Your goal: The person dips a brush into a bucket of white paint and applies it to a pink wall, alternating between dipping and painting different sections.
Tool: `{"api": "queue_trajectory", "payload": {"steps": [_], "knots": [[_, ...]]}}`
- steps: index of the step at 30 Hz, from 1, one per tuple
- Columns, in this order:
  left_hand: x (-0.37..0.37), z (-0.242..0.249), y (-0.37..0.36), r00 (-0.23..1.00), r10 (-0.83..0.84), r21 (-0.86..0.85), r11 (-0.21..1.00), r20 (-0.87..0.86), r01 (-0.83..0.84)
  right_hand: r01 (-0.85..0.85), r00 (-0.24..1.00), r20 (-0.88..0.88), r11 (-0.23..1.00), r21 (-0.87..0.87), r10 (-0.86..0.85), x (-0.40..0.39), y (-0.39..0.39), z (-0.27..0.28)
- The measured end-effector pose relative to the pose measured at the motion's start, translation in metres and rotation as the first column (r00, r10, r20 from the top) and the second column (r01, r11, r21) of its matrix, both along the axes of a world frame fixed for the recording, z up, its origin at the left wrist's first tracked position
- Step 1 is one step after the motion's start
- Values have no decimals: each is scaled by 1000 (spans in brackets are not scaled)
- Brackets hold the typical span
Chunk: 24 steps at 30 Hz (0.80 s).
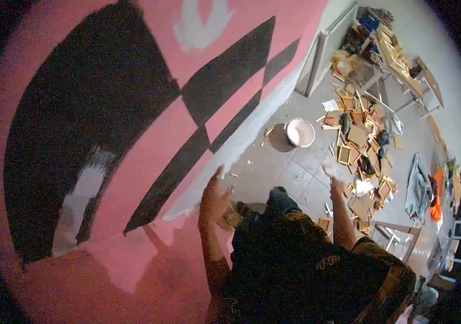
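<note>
My left hand [217, 201] is raised beside the painted wall [152, 143], fingers stretched and slightly apart, with nothing seen in it. Pink and black blocks cover this wall, and a streaky whitish patch [82, 189] crosses the large black area at lower left. On the other side of my body, my right hand [338, 187] is closed around what looks like a paintbrush [329, 170] with a pale, blurred end. Its handle is hidden by the fingers. Ahead on the floor stands a white bucket [300, 133], apart from both hands, its inside pale.
Wooden frames and scraps [357, 135] lie heaped on the tiled floor [295, 175] to the right. Beyond them stands a wooden table [395, 56] with stacked frames. Grey cloth [418, 189], orange cloth [436, 195] and a chair [398, 237] are at the right.
</note>
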<state>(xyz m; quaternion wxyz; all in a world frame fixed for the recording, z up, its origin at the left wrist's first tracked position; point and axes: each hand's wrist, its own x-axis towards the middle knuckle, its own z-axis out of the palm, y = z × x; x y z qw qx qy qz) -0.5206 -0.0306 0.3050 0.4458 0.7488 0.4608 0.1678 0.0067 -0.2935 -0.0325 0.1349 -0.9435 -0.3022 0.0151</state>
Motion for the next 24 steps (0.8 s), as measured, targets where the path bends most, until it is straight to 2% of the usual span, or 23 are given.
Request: {"api": "queue_trajectory", "payload": {"steps": [1, 2, 4, 6, 7, 8, 9, 11, 12, 13, 14, 15, 18, 19, 24], "knots": [[16, 23, -3, 999, -44, -6, 999, -14, 44, -95, 908, 398, 989, -115, 133, 2, -42, -32], [30, 26, -5, 995, -68, 45, 996, -72, 71, 284, 936, -190, 955, -88, -296, -15, -56, 8], [62, 29, -8, 977, -108, 140, 981, -184, 134, 137, 982, -103, 968, -208, -161, 17, -149, -53], [89, 19, -11, 951, -143, 156, 969, -273, 190, -54, 998, -6, 924, -377, 56, 10, -200, -10], [103, 17, -15, 939, -159, 133, 969, -305, 207, 56, 992, -88, 934, -351, -93, 12, -224, -4], [120, 14, -16, 925, -177, 109, 968, -335, 225, 238, 936, -185, 925, -295, -300, 15, -243, -1], [138, 11, -17, 931, -197, 67, 972, -307, 227, 412, 842, -270, 880, -236, -467, 22, -258, 2], [173, 2, -22, 941, -229, -29, 973, -247, 230, 620, 679, -380, 768, -162, -628, 41, -286, 9], [188, -5, -24, 978, -207, -135, 969, 1, 205, 683, 616, -423, 718, -132, -664, 53, -293, 11], [204, -10, -26, 959, -142, -243, 949, 245, 202, 734, 564, -457, 671, -105, -688, 66, -300, 15], [225, -18, -31, 886, -37, -348, 911, 462, 219, 769, 521, -488, 633, -86, -700, 82, -303, 18], [262, 28, -36, 857, 67, -417, 891, 510, 178, 798, 487, -518, 599, -65, -704, 97, -307, 18], [332, 27, -55, 739, 292, -486, 872, 607, 55, 842, 427, -586, 539, -21, -689, 142, -315, 18], [354, 18, -61, 760, 351, -489, 871, 547, -49, 849, 415, -604, 528, -13, -681, 156, -316, 18], [432, 21, -86, 777, 461, -568, 806, 429, -165, 870, 364, -671, 493, -1, -645, 213, -300, 19]]}}
